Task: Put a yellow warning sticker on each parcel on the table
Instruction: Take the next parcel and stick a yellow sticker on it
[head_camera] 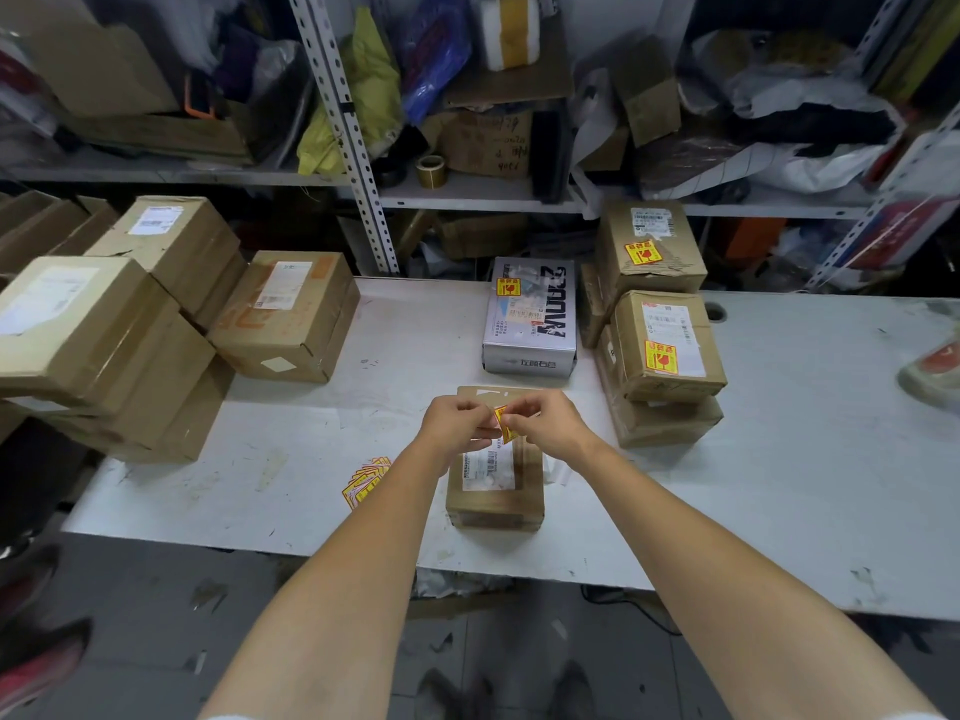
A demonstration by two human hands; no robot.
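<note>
Nearest you, both forearms reach in over the front edge of the table (pixel 249 491). Your left hand (pixel 457 426) and right hand (pixel 548 423) meet above the parcel (pixel 496 493), the fingertips of each curled in and pinching one yellow sticker (pixel 506 432) between them. Whether the sticker touches the carton cannot be told. The parcel lies lengthwise near the front edge, white shipping label up, its far end hidden under your hands. Just left of it, beside your left forearm, a fanned sticker stack (pixel 366 483) lies flat on the table. Farther back stands a grey box (pixel 530 317) with a yellow sticker at its far-left corner. To its right is a pile of brown cartons (pixel 667 350) — two upper faces each carry a yellow sticker. At far left, stacked left cartons (pixel 285 314) show white shipping labels. Behind the table, shelves (pixel 467 197) hold bags, boxes and a tape roll (pixel 431 170).
</note>
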